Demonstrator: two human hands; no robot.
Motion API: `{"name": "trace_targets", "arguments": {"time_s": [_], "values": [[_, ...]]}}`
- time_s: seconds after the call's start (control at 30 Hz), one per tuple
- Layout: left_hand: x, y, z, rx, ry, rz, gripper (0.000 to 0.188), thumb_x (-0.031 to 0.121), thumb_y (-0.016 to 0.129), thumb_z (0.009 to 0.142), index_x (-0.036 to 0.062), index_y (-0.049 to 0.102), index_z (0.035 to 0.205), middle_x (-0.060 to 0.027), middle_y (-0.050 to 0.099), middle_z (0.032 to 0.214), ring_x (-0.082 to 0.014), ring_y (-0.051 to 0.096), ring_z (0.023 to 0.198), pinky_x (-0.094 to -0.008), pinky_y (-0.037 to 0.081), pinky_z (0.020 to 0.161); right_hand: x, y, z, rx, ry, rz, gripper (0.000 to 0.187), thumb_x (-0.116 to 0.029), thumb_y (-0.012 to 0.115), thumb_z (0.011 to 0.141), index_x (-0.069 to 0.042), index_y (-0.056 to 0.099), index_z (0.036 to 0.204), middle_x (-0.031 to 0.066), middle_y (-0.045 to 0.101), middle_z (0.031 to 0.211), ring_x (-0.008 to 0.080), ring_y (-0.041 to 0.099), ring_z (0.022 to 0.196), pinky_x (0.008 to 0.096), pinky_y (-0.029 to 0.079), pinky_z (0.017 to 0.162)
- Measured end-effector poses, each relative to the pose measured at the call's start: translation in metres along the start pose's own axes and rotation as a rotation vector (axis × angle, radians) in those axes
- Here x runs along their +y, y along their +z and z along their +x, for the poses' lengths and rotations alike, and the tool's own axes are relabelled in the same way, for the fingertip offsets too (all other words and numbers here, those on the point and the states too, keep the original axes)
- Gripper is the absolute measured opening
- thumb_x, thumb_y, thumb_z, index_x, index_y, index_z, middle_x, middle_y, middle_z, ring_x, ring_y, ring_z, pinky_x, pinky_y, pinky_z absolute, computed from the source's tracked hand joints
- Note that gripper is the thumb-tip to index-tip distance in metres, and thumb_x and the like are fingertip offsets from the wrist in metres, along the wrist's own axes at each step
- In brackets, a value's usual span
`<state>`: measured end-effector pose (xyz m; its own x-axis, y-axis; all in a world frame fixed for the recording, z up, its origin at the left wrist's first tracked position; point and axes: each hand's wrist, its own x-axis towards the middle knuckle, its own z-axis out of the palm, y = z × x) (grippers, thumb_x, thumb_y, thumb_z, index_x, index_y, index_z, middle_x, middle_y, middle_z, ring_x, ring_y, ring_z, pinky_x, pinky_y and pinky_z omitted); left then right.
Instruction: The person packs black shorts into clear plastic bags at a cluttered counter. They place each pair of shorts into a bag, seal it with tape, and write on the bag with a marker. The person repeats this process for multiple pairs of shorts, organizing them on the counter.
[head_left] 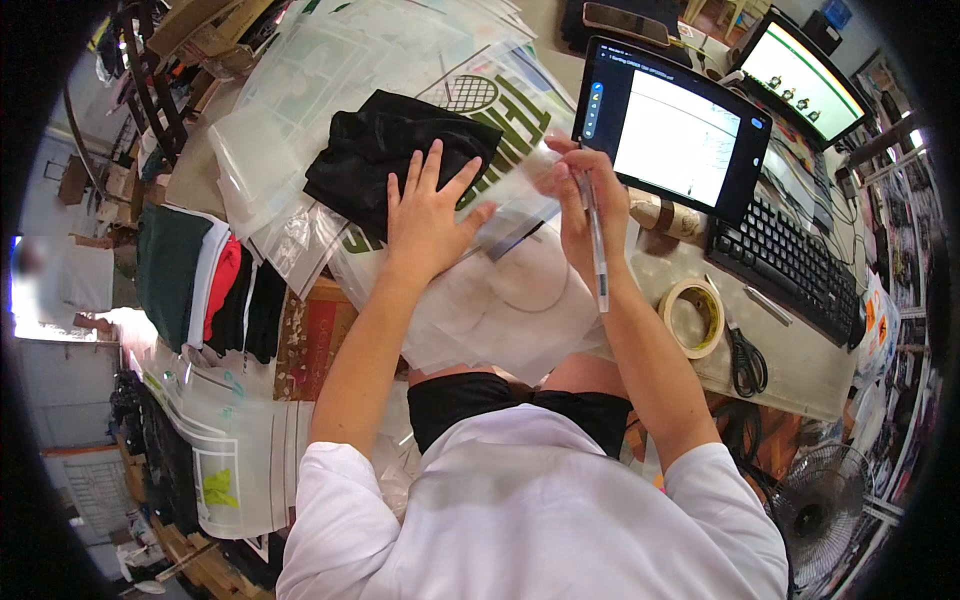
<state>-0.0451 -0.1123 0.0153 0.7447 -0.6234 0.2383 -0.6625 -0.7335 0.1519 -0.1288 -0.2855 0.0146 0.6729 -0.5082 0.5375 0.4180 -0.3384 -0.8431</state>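
Observation:
My left hand lies flat with fingers spread on a folded black cloth, perhaps a garment. Under the cloth are clear film sheets, and one bears a dark green printed design with a racket. To the right, my right hand is raised beside a tablet, its fingers bent and partly blurred. A clear-barrelled pen is held in it, pointing down along the wrist. Whether those fingertips also touch a film sheet, I cannot tell.
A tablet stands at the right, with a monitor behind it. Nearer are a black keyboard, a tape roll and a coiled black cable. Folded clothes hang at the left. A fan stands lower right.

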Motion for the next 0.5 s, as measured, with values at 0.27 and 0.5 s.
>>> {"name": "trace_targets", "arguments": {"time_s": [0.27,0.5], "values": [[-0.073,-0.017,0.036,0.089,-0.348,-1.129,0.039,0.036,0.049,0.099,0.0029,0.067,0.110,-0.0022,0.068,0.101,-0.0142,0.063,0.090,-0.0299,0.050,0.079,-0.018,-0.009,0.005,0.016,0.068,0.125,0.010,-0.011,0.049,0.099,-0.001,0.052,0.099,0.0134,0.065,0.109,0.0086,0.055,0.088,0.0206,0.043,0.076],[-0.057,-0.059,0.024,0.192,-0.495,-1.421,0.038,0.034,0.046,0.101,0.0014,0.064,0.107,-0.0016,0.065,0.097,-0.0105,0.058,0.085,-0.0247,0.047,0.077,-0.021,-0.007,0.005,0.038,0.011,0.135,0.008,-0.008,0.048,0.098,-0.002,0.051,0.098,0.0130,0.065,0.108,0.0040,0.045,0.073,0.0178,0.038,0.067]]}}
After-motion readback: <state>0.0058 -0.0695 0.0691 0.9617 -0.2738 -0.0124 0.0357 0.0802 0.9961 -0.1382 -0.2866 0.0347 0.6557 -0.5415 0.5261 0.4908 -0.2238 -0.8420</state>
